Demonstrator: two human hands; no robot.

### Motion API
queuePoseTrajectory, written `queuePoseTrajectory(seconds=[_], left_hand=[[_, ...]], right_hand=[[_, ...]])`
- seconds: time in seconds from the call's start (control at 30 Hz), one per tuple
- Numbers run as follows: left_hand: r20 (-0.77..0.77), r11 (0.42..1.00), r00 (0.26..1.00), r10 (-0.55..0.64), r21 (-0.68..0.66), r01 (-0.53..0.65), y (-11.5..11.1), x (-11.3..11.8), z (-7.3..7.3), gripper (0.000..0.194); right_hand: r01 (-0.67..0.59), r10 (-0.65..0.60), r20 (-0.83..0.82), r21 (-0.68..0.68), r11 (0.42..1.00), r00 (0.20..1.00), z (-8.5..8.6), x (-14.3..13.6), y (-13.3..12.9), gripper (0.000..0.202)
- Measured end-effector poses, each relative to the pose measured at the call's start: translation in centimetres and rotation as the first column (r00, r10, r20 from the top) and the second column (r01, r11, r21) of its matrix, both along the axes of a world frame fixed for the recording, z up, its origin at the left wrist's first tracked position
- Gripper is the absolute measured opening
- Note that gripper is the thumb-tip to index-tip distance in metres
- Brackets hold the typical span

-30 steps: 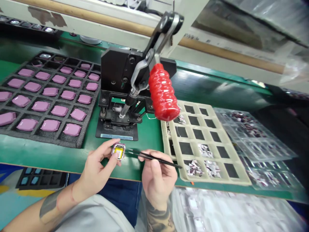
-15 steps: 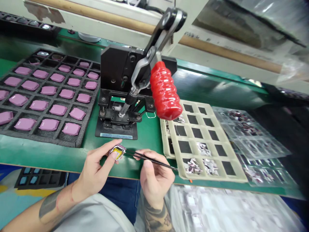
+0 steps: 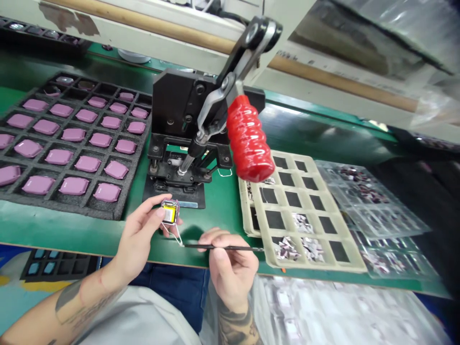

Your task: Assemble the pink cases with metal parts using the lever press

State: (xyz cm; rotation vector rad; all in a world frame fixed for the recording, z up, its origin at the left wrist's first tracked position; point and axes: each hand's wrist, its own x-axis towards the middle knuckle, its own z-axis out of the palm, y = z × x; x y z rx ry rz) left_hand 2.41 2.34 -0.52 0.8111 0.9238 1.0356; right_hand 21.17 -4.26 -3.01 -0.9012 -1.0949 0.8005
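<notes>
My left hand point(image 3: 142, 232) grips a small purple device housing point(image 3: 170, 212) by its edges, with the open side and a yellow-and-white part inside facing me. A thin white ring point(image 3: 177, 235), like a gasket, hangs partly off the housing's lower edge. In my right hand point(image 3: 232, 263) are black tweezers point(image 3: 223, 247), held level, and their tip meets the ring's lower corner. Both hands are closed, above the near edge of the green bench. Just beyond them stands a black toggle press point(image 3: 179, 187) with a red handle point(image 3: 249, 139).
At left lies a black foam tray point(image 3: 118, 206) of purple housings. A cream compartment tray point(image 3: 264, 249) with small silvery pieces sits at right, beside clear plastic trays point(image 3: 391, 230). Another thin white ring point(image 3: 225, 173) rests near the press. A small dark tray point(image 3: 77, 266) is below the bench edge.
The white ring has been pulled partly out of the housing, down and toward me, by the tweezers. My left hand has tilted the housing and moved it slightly up and left.
</notes>
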Motion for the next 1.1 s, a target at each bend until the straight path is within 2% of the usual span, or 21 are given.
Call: queuePoseTrajectory(seconds=[0.1,0.2,0.23,0.27,0.3,0.33,0.37,0.4,0.43,0.47,0.5,0.53,0.6,0.67,0.73,0.83,0.9,0.93,0.97,1.03,1.1], left_hand=[[-0.016,0.999,0.999,0.041,-0.005,-0.041,-0.2,-0.1,-0.4,0.048],[-0.074,0.999,0.997,0.030,0.036,-0.027,-1.0,-0.3,-0.9,0.047],[-0.099,0.999,0.995,0.016,0.047,-0.011,-1.3,-0.3,-1.1,0.047],[-0.124,0.998,0.992,0.001,0.058,0.006,-1.6,-0.4,-1.1,0.046],[-0.147,0.997,0.989,-0.010,0.069,0.020,-1.8,-0.4,-1.1,0.047],[-0.166,0.997,0.986,-0.017,0.078,0.030,-2.0,-0.4,-1.0,0.047],[-0.182,0.996,0.983,-0.019,0.085,0.034,-2.2,-0.4,-0.9,0.048],[-0.195,0.995,0.981,-0.019,0.090,0.037,-2.3,-0.3,-0.9,0.049],[-0.204,0.995,0.979,-0.023,0.093,0.043,-2.4,-0.3,-0.8,0.050],[-0.211,0.995,0.977,-0.028,0.092,0.049,-2.4,-0.3,-0.8,0.051],[-0.218,0.995,0.975,-0.035,0.087,0.055,-2.5,-0.4,-0.8,0.052],[-0.224,0.995,0.974,-0.042,0.082,0.061,-2.5,-0.4,-0.8,0.054],[-0.243,0.994,0.969,-0.052,0.081,0.073,-2.5,-0.6,-0.9,0.057],[-0.279,0.991,0.958,-0.064,0.094,0.094,-2.4,-0.9,-1.2,0.061],[-0.318,0.986,0.944,-0.085,0.108,0.125,-2.4,-1.1,-1.3,0.063],[-0.351,0.982,0.930,-0.113,0.101,0.157,-2.4,-1.4,-1.4,0.063],[-0.360,0.982,0.926,-0.114,0.098,0.160,-2.5,-1.5,-1.2,0.063],[-0.363,0.982,0.925,-0.114,0.100,0.160,-2.5,-1.4,-1.1,0.063],[-0.363,0.982,0.925,-0.112,0.103,0.160,-2.6,-1.4,-1.0,0.065],[-0.375,0.984,0.922,-0.096,0.102,0.144,-2.6,-1.2,-0.9,0.067],[-0.385,0.988,0.921,-0.063,0.103,0.110,-2.7,-1.0,-1.0,0.069]], right_hand=[[-0.029,0.029,-0.010,-0.007,1.000,1.000,2.5,1.2,-0.5,0.008],[-0.013,0.013,0.008,0.033,0.999,1.000,6.4,4.3,-0.2,0.029],[0.022,-0.024,0.042,0.051,0.998,0.999,7.6,5.5,0.2,0.035],[0.109,-0.116,0.103,0.067,0.992,0.988,8.7,6.7,0.7,0.036],[0.253,-0.267,0.196,0.094,0.963,0.943,9.4,7.8,1.3,0.031],[0.415,-0.439,0.314,0.144,0.898,0.842,9.7,8.7,1.9,0.022],[0.544,-0.581,0.431,0.220,0.810,0.690,9.7,9.3,2.5,0.010],[0.601,-0.653,0.534,0.301,0.740,0.537,9.3,9.6,3.0,0.009],[0.590,-0.657,0.625,0.361,0.722,0.421,8.6,9.5,3.4,0.020],[0.533,-0.616,0.706,0.391,0.750,0.349,7.6,9.1,3.6,0.027],[0.448,-0.546,0.779,0.387,0.806,0.308,6.6,8.4,3.7,0.031],[0.365,-0.464,0.844,0.356,0.860,0.269,5.5,7.5,3.6,0.033],[0.250,-0.307,0.939,0.264,0.932,0.154,3.8,5.7,3.1,0.032],[0.201,-0.171,0.984,0.157,0.967,0.057,2.9,4.4,2.5,0.032],[0.207,-0.112,0.992,0.100,0.973,0.048,3.1,4.6,1.8,0.035],[0.317,-0.177,0.981,0.142,0.938,0.085,4.9,7.9,0.9,0.036],[0.469,-0.223,0.974,0.175,0.865,0.048,6.6,11.6,0.2,0.031],[0.551,-0.206,0.978,0.161,0.819,0.020,7.4,13.5,0.0,0.029],[0.622,-0.155,0.988,0.120,0.774,0.002,8.2,15.4,-0.2,0.027],[0.699,-0.016,1.000,0.001,0.716,0.015,9.2,18.6,-0.3,0.024],[0.695,0.089,0.994,-0.103,0.711,0.056,9.6,20.7,-0.1,0.022]])
